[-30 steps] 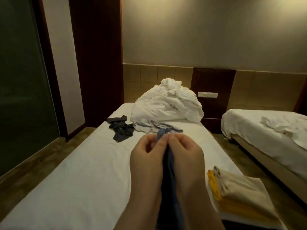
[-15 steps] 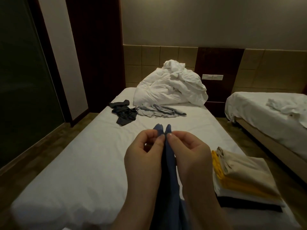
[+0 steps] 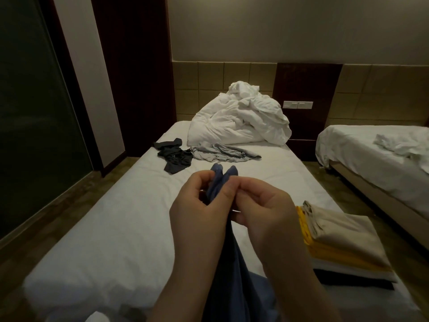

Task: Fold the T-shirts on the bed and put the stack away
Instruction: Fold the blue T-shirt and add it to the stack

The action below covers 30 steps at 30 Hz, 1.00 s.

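Observation:
A blue T-shirt (image 3: 234,275) hangs down between my arms over the white bed (image 3: 120,228). My left hand (image 3: 197,208) and my right hand (image 3: 264,210) pinch its top edge side by side, two small peaks of cloth poking out above the fingers. A stack of folded T-shirts (image 3: 343,242) lies at the bed's right edge, beige on top, then yellow, white and black. Farther up the bed lie a crumpled black T-shirt (image 3: 174,156) and a crumpled grey T-shirt (image 3: 222,152).
A heap of white duvet (image 3: 239,122) fills the head of the bed. A second bed (image 3: 376,159) stands to the right across a narrow floor gap. A dark glass door (image 3: 34,126) and a dark wooden panel (image 3: 132,66) line the left side.
My view has tilted down and the hands sit lower. The two pinched corners of the blue T-shirt have come apart slightly, showing as two peaks.

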Each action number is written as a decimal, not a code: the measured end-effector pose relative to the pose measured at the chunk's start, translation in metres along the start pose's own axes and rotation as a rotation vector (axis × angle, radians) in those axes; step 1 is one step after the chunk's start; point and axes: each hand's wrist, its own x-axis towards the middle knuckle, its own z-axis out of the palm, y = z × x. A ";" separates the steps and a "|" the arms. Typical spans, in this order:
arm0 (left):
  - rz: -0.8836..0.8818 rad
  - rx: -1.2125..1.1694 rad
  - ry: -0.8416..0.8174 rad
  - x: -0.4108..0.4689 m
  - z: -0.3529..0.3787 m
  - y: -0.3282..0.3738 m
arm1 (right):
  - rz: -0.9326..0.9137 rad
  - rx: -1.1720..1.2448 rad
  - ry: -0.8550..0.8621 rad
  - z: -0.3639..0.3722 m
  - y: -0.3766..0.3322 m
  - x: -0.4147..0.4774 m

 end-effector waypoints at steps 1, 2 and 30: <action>-0.001 0.003 0.001 0.000 -0.001 0.001 | -0.005 0.007 0.003 0.000 0.001 0.000; -0.006 -0.003 -0.002 0.001 -0.001 0.002 | 0.000 0.030 0.002 0.000 0.002 -0.001; 0.218 0.043 -0.294 0.012 -0.013 0.028 | -0.084 -0.006 -0.083 -0.013 -0.005 0.019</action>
